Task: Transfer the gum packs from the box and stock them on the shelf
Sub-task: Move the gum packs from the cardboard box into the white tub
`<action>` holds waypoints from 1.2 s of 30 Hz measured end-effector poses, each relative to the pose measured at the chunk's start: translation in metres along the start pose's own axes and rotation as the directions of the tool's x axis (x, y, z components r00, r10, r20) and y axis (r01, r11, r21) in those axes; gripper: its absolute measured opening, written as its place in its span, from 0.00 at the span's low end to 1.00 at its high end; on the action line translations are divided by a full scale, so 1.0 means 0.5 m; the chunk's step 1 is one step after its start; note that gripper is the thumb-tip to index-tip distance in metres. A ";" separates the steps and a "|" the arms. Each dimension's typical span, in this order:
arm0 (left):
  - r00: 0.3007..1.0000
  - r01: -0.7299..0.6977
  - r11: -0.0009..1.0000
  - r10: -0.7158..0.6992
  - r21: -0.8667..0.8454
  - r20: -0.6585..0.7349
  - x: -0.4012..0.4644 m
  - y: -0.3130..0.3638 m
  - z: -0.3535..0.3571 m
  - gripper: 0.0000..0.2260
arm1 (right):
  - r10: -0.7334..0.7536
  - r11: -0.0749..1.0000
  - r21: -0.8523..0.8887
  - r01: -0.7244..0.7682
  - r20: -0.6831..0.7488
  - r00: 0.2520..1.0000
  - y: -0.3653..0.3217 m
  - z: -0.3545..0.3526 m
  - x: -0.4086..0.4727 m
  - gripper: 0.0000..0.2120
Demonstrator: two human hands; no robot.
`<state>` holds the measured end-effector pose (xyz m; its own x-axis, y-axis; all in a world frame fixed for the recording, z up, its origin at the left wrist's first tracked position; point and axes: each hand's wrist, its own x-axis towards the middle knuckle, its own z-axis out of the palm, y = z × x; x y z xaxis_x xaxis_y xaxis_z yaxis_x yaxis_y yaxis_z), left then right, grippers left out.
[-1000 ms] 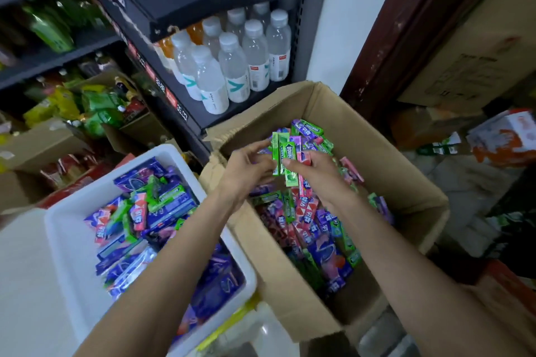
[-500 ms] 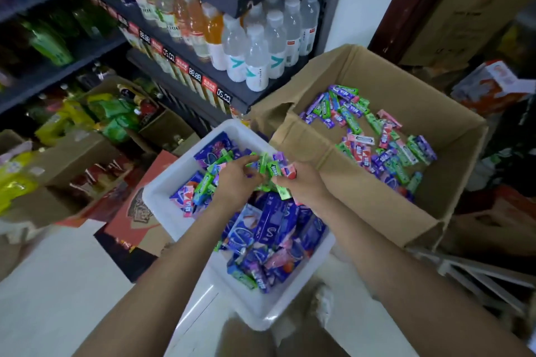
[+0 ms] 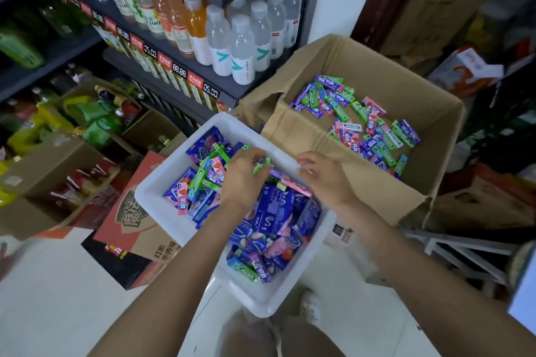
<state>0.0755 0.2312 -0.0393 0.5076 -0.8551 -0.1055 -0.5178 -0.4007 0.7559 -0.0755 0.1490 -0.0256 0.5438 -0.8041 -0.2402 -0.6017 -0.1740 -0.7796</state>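
The open cardboard box (image 3: pixel 342 63) on the right holds several loose gum packs (image 3: pixel 362 127) in green, purple and pink. Left of it a white plastic bin (image 3: pixel 158 192) is heaped with gum packs and blue cartons (image 3: pixel 272 211). Both my hands hover over the bin's far end. My left hand (image 3: pixel 242 175) pinches a few green gum packs (image 3: pixel 262 166) in its curled fingers. My right hand (image 3: pixel 323 175) is by the bin's right rim with fingers loosely bent and nothing in them. A pink pack (image 3: pixel 294 187) lies just beneath it.
A dark shelf (image 3: pixel 229 88) behind the bin carries water bottles (image 3: pixel 243 49) and juice bottles above red price tags. Cardboard cartons (image 3: pixel 136 220) and snack bags (image 3: pixel 92 121) crowd the floor on the left. A white metal rack (image 3: pixel 464 255) lies on the right.
Both hands carried a bunch of gum packs from the cardboard box leftward over the white bin. The right hand has let go and drawn apart from the left; some packs dropped into the bin.
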 end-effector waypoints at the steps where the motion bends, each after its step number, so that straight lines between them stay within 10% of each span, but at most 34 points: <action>1: 1.000 -0.026 0.999 0.026 -0.038 -0.002 0.004 0.023 0.002 0.13 | -0.017 0.999 0.034 0.018 -0.036 0.999 0.001 -0.019 -0.001 0.12; 12: 0.997 -0.065 0.979 0.070 -0.194 0.015 0.152 0.267 0.134 0.11 | 0.042 0.997 0.080 -0.022 -0.255 0.966 0.095 -0.278 0.114 0.10; 20: 0.925 0.295 0.951 -0.309 0.095 0.220 0.302 0.273 0.366 0.16 | 0.147 0.980 -0.162 -0.118 0.184 0.972 0.273 -0.353 0.302 0.26; 25: 0.863 0.439 0.893 -0.450 0.101 0.230 0.330 0.243 0.420 0.19 | 0.173 0.983 -0.028 -0.181 0.462 0.870 0.301 -0.342 0.343 0.23; 36: 0.834 0.532 0.845 -0.515 -0.042 0.197 0.352 0.224 0.439 0.11 | 0.230 0.973 -0.113 -0.202 0.373 0.899 0.329 -0.284 0.405 0.15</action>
<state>-0.0442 -0.0365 -0.1148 0.5546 -0.5716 -0.6048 -0.1384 -0.7800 0.6103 -0.1473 -0.1232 -0.1203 0.5690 -0.5504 -0.6110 -0.7613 -0.0716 -0.6445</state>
